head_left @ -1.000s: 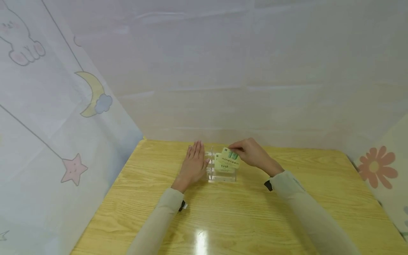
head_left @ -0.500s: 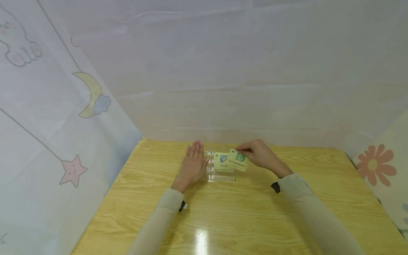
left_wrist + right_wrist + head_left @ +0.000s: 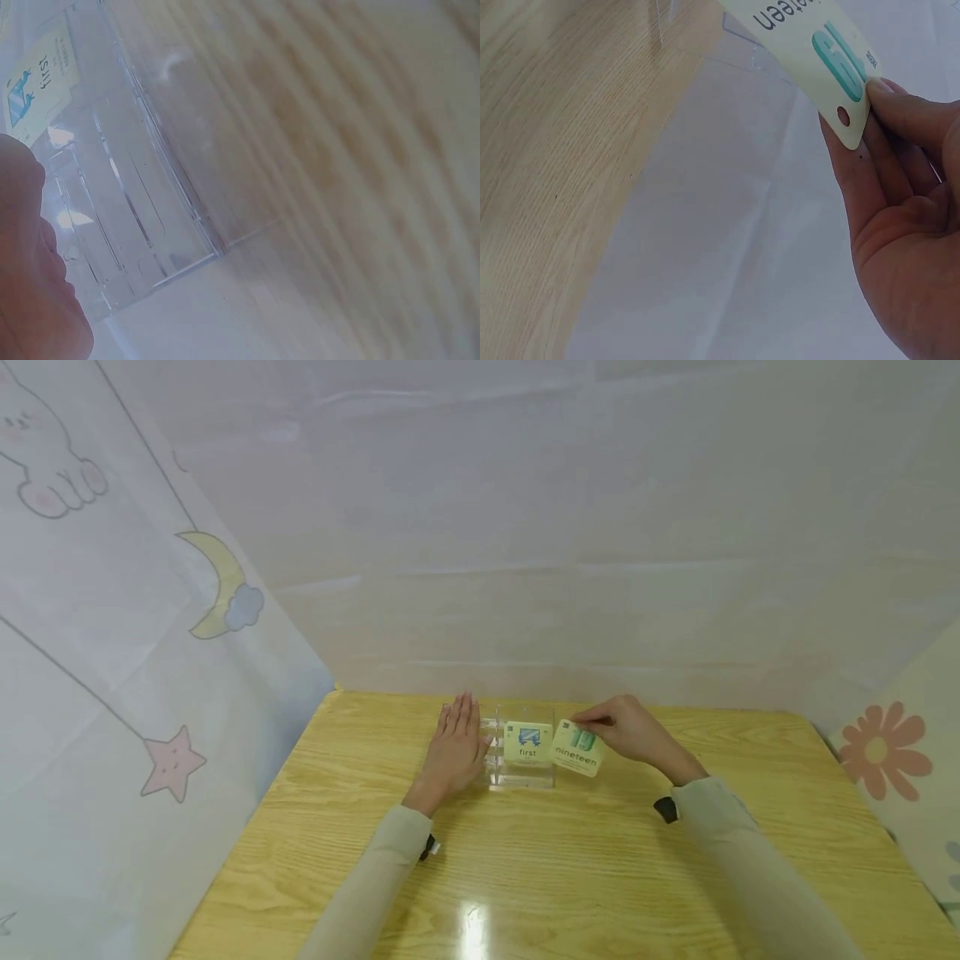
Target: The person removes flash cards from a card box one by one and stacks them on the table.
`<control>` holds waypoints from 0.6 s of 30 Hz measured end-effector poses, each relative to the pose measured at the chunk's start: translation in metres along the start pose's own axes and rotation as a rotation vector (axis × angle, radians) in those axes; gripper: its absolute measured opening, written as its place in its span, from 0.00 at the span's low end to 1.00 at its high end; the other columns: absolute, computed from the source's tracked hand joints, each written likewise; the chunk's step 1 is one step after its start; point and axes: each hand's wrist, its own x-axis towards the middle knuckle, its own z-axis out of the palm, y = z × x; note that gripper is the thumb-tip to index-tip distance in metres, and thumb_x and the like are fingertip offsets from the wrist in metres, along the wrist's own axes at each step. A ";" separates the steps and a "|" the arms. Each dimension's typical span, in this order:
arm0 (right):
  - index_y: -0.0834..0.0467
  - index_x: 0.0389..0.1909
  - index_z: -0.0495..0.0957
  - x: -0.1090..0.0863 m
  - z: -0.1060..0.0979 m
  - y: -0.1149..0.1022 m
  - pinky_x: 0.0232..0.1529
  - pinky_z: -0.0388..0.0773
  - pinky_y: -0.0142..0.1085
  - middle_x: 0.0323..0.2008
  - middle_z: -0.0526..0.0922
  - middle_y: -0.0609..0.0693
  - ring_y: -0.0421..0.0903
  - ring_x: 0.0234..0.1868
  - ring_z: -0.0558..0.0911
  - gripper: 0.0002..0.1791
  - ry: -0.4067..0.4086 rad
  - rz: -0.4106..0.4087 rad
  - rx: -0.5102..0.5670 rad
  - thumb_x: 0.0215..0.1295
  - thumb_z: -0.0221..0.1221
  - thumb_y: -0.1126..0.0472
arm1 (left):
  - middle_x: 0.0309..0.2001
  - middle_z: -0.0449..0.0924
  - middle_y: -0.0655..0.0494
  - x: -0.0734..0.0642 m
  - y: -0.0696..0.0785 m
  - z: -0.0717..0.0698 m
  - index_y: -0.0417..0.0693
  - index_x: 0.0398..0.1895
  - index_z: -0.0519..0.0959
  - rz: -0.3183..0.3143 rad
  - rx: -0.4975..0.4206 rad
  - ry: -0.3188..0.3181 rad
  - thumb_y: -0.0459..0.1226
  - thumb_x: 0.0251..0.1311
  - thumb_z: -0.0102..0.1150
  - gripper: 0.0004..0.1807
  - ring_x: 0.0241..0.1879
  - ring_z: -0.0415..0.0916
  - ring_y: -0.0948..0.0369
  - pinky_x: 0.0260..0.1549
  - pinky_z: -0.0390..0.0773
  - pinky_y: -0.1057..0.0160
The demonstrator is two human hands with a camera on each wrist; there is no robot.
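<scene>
Pinching the top corner of a "nineteen" card (image 3: pixel 576 752), the right hand (image 3: pixel 633 731) holds it tilted at the right edge of a clear box (image 3: pixel 525 779) in the head view; whether card and box touch, I cannot tell. The left hand (image 3: pixel 456 747) lies over the box's left part, fingers straight and side by side. A "first" card (image 3: pixel 527 743) sits in the right-hand compartment. The box stands on a wood-grain desk (image 3: pixel 480 860), near the backdrop (image 3: pixel 480 568). The left wrist view, rather blurred, shows that hand against the box, the "first" card beyond. In the right wrist view, the thumb presses the "nineteen" card's printed face near a punched hole (image 3: pixel 843 116), fingers behind.
</scene>
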 end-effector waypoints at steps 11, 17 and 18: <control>0.56 0.52 0.84 -0.009 -0.003 0.012 0.37 0.84 0.33 0.51 0.86 0.58 0.49 0.44 0.87 0.14 -0.011 0.058 0.042 0.70 0.58 0.63 | 0.79 0.21 0.48 0.001 0.000 0.002 0.38 0.79 0.37 0.004 -0.013 0.023 0.52 0.78 0.28 0.38 0.80 0.24 0.52 0.79 0.34 0.49; 0.57 0.51 0.85 -0.017 0.000 0.022 0.35 0.83 0.30 0.50 0.87 0.59 0.46 0.41 0.87 0.13 -0.025 0.056 0.050 0.69 0.59 0.63 | 0.79 0.21 0.47 0.001 -0.001 0.001 0.38 0.79 0.35 0.003 -0.006 0.004 0.52 0.78 0.28 0.38 0.80 0.21 0.53 0.79 0.32 0.49; 0.57 0.51 0.85 -0.018 0.000 0.024 0.35 0.82 0.30 0.50 0.87 0.59 0.46 0.41 0.87 0.13 -0.028 0.053 0.047 0.69 0.59 0.63 | 0.79 0.21 0.47 0.001 -0.001 0.001 0.39 0.79 0.35 0.003 -0.005 0.003 0.52 0.77 0.28 0.39 0.80 0.20 0.53 0.79 0.32 0.49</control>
